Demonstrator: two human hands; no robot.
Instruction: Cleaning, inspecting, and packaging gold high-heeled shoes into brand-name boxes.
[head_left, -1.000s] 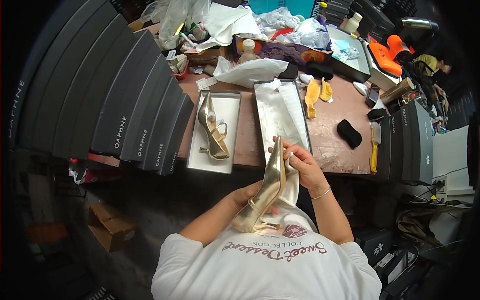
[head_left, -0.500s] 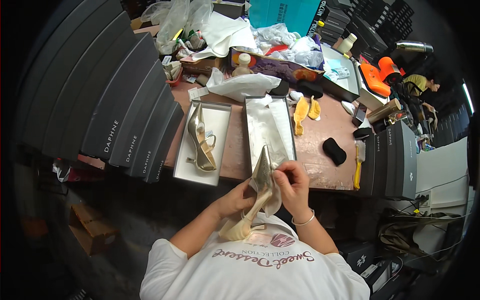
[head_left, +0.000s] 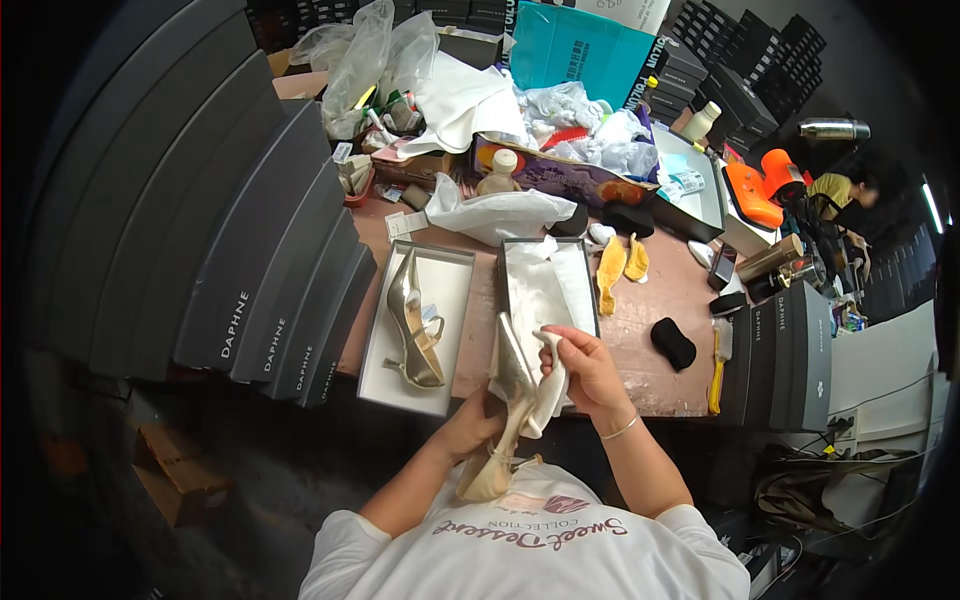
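My left hand (head_left: 468, 425) is closed round the side of a gold high-heeled shoe (head_left: 511, 372), which is tilted with its pointed toe away from me and its heel near my shirt. In my right hand (head_left: 590, 375), thumb and fingers pinch a white cloth (head_left: 548, 392) that hangs beside the shoe. A similar gold shoe (head_left: 413, 330) lies on its side in an open shoe box (head_left: 458, 300) at the table's front left. Beyond my hands, another open box (head_left: 596, 300) holds white tissue paper (head_left: 540, 275).
Tall stacks of dark shoe boxes (head_left: 215, 230) line the left; more boxes (head_left: 800, 345) stand at right. A black sponge (head_left: 673, 343), a yellow-handled brush (head_left: 716, 370) and orange-yellow cloth pieces (head_left: 611, 270) lie on the pink table (head_left: 640, 385). Behind are a bottle (head_left: 498, 175) and a purple carton (head_left: 570, 172). A person (head_left: 838, 190) is far right.
My right hand has drawn the cloth slightly off the shoe's side, and more of the cloth shows. The shoe has turned a little. The whole view has shifted, so the table sits lower.
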